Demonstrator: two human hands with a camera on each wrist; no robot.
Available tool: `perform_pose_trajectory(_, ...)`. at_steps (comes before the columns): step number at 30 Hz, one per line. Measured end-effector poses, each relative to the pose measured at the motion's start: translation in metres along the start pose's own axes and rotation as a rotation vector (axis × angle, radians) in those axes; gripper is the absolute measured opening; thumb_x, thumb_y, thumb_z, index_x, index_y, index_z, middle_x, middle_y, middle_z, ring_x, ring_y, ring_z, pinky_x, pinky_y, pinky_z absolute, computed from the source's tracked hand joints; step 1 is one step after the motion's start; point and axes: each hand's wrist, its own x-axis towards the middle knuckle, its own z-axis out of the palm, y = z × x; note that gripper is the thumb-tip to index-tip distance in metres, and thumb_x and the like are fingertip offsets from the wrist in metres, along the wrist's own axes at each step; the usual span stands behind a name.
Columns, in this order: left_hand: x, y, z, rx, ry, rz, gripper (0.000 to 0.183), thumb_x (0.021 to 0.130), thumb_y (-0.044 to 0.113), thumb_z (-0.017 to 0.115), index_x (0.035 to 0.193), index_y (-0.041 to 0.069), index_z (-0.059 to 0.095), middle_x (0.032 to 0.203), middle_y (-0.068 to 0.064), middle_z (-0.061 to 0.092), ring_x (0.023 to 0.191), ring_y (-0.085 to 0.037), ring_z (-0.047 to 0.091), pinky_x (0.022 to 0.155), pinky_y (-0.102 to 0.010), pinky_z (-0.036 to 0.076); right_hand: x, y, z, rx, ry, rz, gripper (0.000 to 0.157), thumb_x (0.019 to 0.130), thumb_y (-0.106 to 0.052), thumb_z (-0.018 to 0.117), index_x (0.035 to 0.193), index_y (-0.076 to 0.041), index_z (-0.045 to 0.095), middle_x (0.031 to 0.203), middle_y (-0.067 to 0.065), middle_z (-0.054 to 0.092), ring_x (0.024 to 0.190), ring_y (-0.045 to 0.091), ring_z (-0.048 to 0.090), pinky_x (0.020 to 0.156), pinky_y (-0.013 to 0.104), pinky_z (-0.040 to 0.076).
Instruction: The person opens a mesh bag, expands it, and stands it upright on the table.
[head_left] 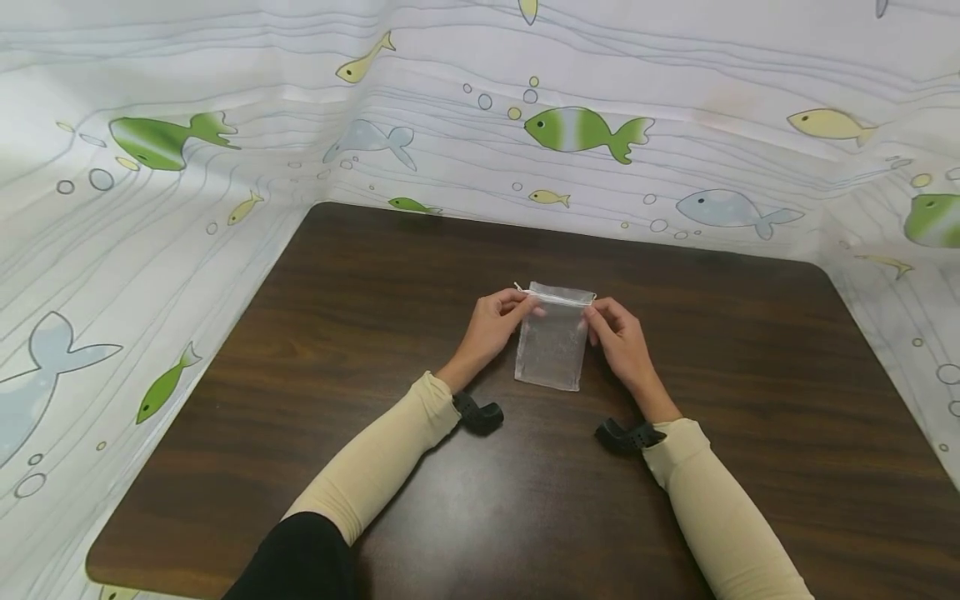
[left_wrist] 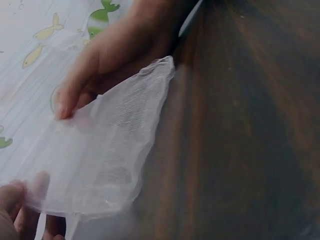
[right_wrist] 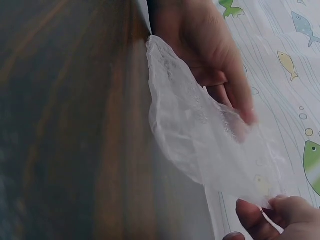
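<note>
A sheer white drawstring pouch [head_left: 553,346] hangs between my two hands over the brown table, its gathered top edge away from me. My left hand [head_left: 498,323] pinches its upper left edge near the drawstring [head_left: 521,288]. At the upper right edge, my right hand [head_left: 618,337] pinches the cloth between thumb and fingers. Close up in the left wrist view, the pouch [left_wrist: 107,155] looks thin and see-through, with white ribbon ends [left_wrist: 41,227] dangling by my left fingers. The right wrist view shows the pouch [right_wrist: 185,120] stretched between both hands.
The dark wood table [head_left: 360,308] has rounded corners. White fish-print cloth [head_left: 465,150] rises behind it and along both sides. Each wrist wears a black strap mount, such as the left wrist mount [head_left: 480,415].
</note>
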Motion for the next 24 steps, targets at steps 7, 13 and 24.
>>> perform_pose_trajectory(7, -0.0004, -0.0003, -0.0009, -0.028, -0.003, -0.002, 0.024, 0.107, 0.028, 0.062, 0.109, 0.006, 0.072, 0.102, -0.014, 0.081, 0.076, -0.013, 0.055, 0.064, -0.021, 0.044, -0.0011, -0.0028, 0.0001, -0.019, -0.043, 0.01, 0.02, 0.107, -0.007, 0.056, 0.099, 0.011, 0.06, 0.077, 0.031, 0.055, 0.071, 0.04, 0.052, 0.063, 0.025, 0.042)
perform_pose_trajectory(13, -0.0019, 0.0001, 0.0002, -0.034, 0.015, -0.004, 0.022, 0.106, 0.027, 0.062, 0.106, 0.007, 0.071, 0.099, -0.014, 0.08, 0.068, -0.01, 0.063, 0.064, -0.022, 0.045, -0.0018, -0.0008, 0.0008, 0.013, -0.023, 0.005, 0.019, 0.106, -0.005, 0.057, 0.097, 0.011, 0.061, 0.077, 0.031, 0.057, 0.069, 0.04, 0.05, 0.062, 0.027, 0.041)
perform_pose_trajectory(24, -0.0006, 0.0001, -0.0006, -0.02, 0.004, 0.007, 0.025, 0.106, 0.032, 0.063, 0.111, 0.009, 0.072, 0.101, -0.011, 0.08, 0.083, -0.011, 0.062, 0.075, -0.025, 0.048, -0.0002, 0.0025, 0.0017, 0.064, 0.019, -0.006, 0.018, 0.106, -0.005, 0.057, 0.095, 0.009, 0.061, 0.073, 0.015, 0.06, 0.064, 0.032, 0.048, 0.06, 0.023, 0.038)
